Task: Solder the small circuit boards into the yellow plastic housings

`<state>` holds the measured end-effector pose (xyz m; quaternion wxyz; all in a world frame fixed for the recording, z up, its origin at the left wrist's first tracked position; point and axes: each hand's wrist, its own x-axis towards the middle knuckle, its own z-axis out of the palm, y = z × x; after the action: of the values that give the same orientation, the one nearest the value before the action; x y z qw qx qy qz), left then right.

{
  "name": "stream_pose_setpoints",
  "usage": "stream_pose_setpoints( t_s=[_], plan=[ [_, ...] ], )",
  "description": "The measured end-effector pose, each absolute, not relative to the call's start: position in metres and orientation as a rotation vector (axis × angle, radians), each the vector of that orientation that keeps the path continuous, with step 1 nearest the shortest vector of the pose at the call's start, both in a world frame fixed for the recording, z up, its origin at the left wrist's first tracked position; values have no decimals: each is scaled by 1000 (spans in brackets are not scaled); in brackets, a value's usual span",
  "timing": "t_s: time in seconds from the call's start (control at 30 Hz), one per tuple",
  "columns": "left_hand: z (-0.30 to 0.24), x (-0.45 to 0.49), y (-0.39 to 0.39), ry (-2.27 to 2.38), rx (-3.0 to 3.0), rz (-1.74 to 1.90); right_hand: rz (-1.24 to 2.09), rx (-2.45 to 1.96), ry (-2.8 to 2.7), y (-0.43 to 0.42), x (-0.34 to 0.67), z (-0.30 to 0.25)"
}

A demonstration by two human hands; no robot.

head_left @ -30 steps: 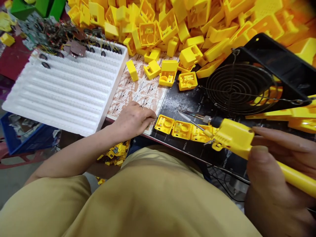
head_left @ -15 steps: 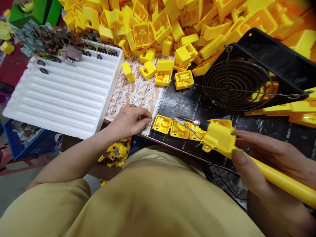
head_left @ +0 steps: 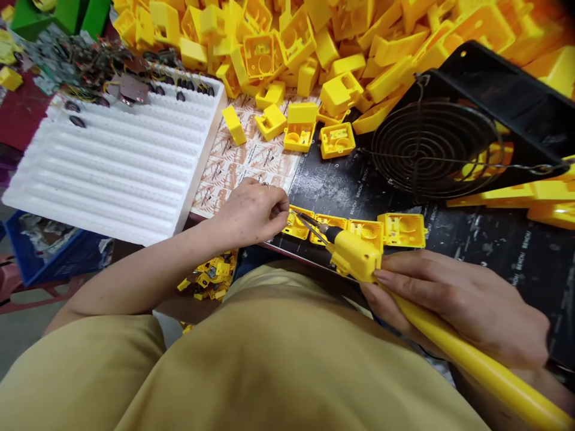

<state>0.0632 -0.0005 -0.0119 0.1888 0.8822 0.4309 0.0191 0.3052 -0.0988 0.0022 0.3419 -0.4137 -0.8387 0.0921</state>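
Observation:
My right hand is wrapped round the yellow handle of a soldering iron. A thin metal tube runs beside its tip, and both point left into the leftmost small yellow case of a row at the bench edge. My left hand is pinched closed at that case's left side, close to the iron's tip. What its fingertips hold is hidden now. Further right in the row lie more open yellow cases, partly behind the iron.
A black fan with a wire guard stands at the right. Yellow cases are heaped along the back. At the left lies a white foam tray with small circuit boards and wired round parts. A blue crate sits below.
The soldering iron has moved left and its tip has come down to the leftmost case. My left hand has shifted right to that case; the thin red wire seen at its fingertips is now hidden.

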Motion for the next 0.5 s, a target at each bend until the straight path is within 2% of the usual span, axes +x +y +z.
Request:
stream_pose_setpoints(
  t_s=[0.2,0.5],
  plan=[
    [-12,65,3,1184,2533,51,133,-923,-2247,-95,303,5],
    [-12,66,5,1163,2540,38,320,-1209,-2120,-110,328,-3]
  ],
)
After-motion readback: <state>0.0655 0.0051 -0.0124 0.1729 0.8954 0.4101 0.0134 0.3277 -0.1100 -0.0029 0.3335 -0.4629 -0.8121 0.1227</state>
